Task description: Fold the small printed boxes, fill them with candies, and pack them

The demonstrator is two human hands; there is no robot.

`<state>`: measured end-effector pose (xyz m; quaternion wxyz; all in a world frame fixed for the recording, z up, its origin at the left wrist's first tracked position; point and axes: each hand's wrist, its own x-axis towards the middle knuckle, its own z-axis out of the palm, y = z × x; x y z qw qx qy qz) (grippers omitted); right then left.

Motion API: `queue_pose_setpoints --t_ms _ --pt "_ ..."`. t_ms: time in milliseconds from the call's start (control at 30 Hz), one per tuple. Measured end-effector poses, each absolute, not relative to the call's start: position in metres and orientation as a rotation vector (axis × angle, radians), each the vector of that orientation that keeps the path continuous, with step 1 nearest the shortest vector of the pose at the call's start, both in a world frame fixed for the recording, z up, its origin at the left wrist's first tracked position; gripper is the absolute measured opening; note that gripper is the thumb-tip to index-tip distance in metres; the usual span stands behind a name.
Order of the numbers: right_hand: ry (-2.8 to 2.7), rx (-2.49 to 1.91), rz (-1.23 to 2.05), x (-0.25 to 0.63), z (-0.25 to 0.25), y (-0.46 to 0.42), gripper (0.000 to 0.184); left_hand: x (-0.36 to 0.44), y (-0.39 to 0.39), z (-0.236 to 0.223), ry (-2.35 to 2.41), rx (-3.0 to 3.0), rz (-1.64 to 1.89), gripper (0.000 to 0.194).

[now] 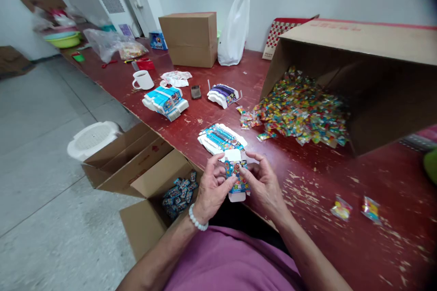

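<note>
Between both hands I hold a small blue printed candy box (238, 182), with white flaps standing out at its top and bottom. My left hand (214, 185) grips its left side, thumb across the front. My right hand (263, 183) has hold of the right side, its thumb also on the printed face. Just beyond lies a fanned stack of flat blue cartons (221, 138) on the red table. Below left, an open cardboard box (146, 218) contains many small blue boxes (179, 195). Two wrapped candies (341, 209) rest on the table to the right.
A big carton on its side (355, 38) spills a heap of wrapped candies (303, 104) onto the table (307, 241). Further back are bundled blue cartons (165, 100), purple cartons (223, 94), a white mug (143, 80), a closed carton (189, 38) and a white plastic bag (235, 32). A white stool (94, 138) stands left.
</note>
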<state>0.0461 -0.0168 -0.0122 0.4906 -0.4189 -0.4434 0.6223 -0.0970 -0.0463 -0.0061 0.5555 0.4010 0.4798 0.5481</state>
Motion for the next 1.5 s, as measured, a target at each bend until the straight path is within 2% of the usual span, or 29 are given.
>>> queue_pose_setpoints --t_ms 167,267,367,533,633,700,767,867,1000,1100,1233,1333,1500 --pt "-1.108 -0.978 1.498 0.046 -0.020 -0.017 0.033 -0.101 -0.043 -0.003 1.171 0.981 1.242 0.052" --pt "-1.133 -1.036 1.462 0.050 -0.012 -0.014 0.023 -0.103 -0.040 0.000 1.134 0.962 1.214 0.037" --pt "-1.179 -1.100 1.472 0.055 0.000 -0.010 0.026 -0.104 -0.038 -0.001 1.133 0.943 1.192 0.028" --pt "-1.020 -1.068 1.614 0.054 0.012 -0.006 0.029 -0.106 -0.038 -0.008 1.179 0.978 1.178 0.024" --pt "-0.977 -1.033 1.629 0.053 0.015 -0.005 0.042 -0.106 -0.037 -0.011 1.208 0.995 1.184 0.025" --pt "-1.034 -1.040 1.661 0.053 0.017 -0.006 0.036 -0.105 -0.037 -0.011 1.198 0.976 1.200 0.024" --pt "-1.094 -1.056 1.671 0.055 0.017 -0.006 0.029 -0.104 -0.036 -0.009 1.171 0.915 1.232 0.028" --pt "-1.116 -1.047 1.618 0.057 0.015 -0.006 0.028 -0.101 -0.035 -0.001 1.094 0.756 1.259 0.044" --pt "-1.183 -1.024 1.561 0.060 0.008 -0.006 0.025 -0.099 -0.037 0.004 0.889 0.559 0.999 0.044" --pt "-1.372 -1.005 1.554 0.064 0.004 -0.006 0.022 -0.097 -0.037 0.001 0.872 0.499 0.848 0.051" --pt "-1.629 -1.037 1.375 0.069 0.008 -0.004 0.027 -0.095 -0.034 -0.002 0.939 0.511 0.865 0.055" --pt "-1.583 -1.080 1.441 0.069 0.012 0.001 0.030 -0.092 -0.031 -0.001 0.992 0.569 0.881 0.065" --pt "-1.539 -1.067 1.522 0.064 0.015 0.010 0.025 -0.092 -0.030 0.001 1.031 0.718 0.917 0.076"
